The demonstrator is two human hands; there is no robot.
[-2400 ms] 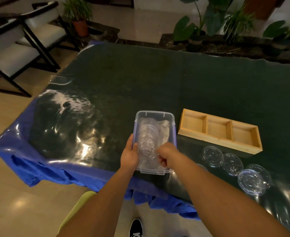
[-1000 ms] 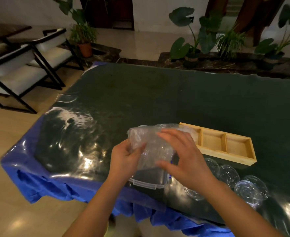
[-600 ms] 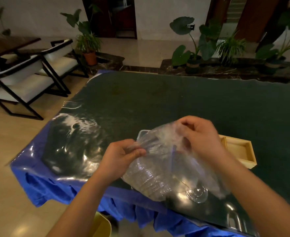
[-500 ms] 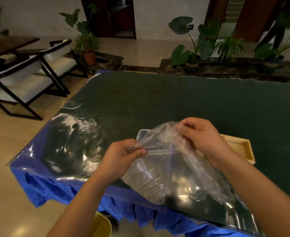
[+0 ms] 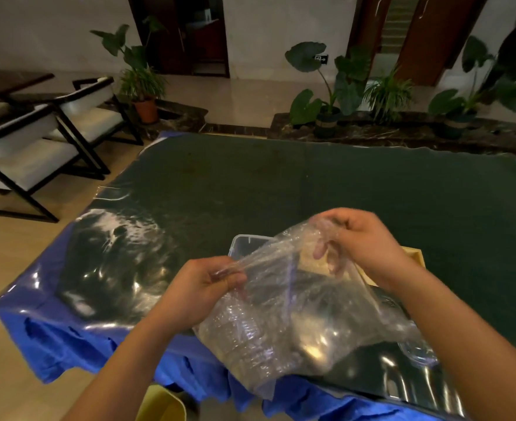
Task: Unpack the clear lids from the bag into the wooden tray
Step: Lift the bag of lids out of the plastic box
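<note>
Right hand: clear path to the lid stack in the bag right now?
Likely yes. The left hand and right hand hold the bag mouth stretched open; the lid stack lies low inside, nothing blocking.

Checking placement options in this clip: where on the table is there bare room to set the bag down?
Bare table stretches beyond the clear bin and wooden tray, and left of the bin up to the blue cloth. The near right is crowded: the bag hangs there by a loose lid.

Clear bag point(image 5: 305, 302) stretched open, lids point(image 5: 241, 332) stacked inside, wooden tray point(image 5: 414, 257) behind
</note>
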